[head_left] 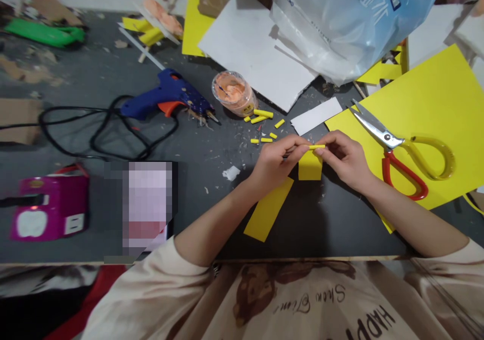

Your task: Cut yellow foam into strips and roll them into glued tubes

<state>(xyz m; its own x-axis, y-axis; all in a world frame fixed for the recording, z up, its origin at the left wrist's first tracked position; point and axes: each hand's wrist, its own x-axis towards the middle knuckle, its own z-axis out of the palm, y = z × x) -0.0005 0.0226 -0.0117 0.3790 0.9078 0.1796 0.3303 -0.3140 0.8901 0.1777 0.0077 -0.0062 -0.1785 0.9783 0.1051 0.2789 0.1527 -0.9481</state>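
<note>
Both hands meet over the grey table (189, 209), pinching one small yellow paper piece (310, 166) whose top edge is rolled between the fingertips. My left hand (276, 161) grips the roll's left end, my right hand (346, 158) the right end. A longer yellow paper strip (267, 210) lies flat just below my left wrist. Several short yellow paper rolls (262, 120) lie scattered just beyond the hands.
Scissors with yellow and red handles (404, 148) rest on a large yellow sheet (434, 103) at right. A blue glue gun (170, 95) with black cord, an orange-filled clear cup (234, 93), white sheets (257, 52), a plastic bag (351, 17) and a magenta box (49, 206) surround the work spot.
</note>
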